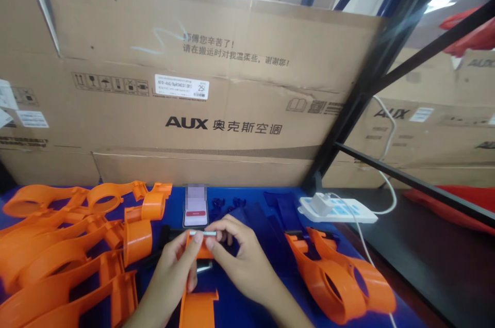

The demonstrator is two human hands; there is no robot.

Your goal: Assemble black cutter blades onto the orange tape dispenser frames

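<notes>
My left hand point(176, 266) and my right hand point(235, 261) meet at the middle of a blue table point(247, 307). Both pinch the far end of an orange plastic tape-dispenser body point(198, 287) that lies lengthwise toward me. At its tip the fingers of both hands press on a small metal toothed strip point(204, 233). A phone point(195, 207) stands just behind the hands with its screen lit.
A heap of orange dispenser shells point(65, 245) fills the left of the table. Two more orange shells point(336, 276) lie at the right. Dark blue plastic parts point(278, 207) sit behind them, beside a white power strip point(340, 210) with a charger. Large cardboard boxes point(193, 91) wall the back.
</notes>
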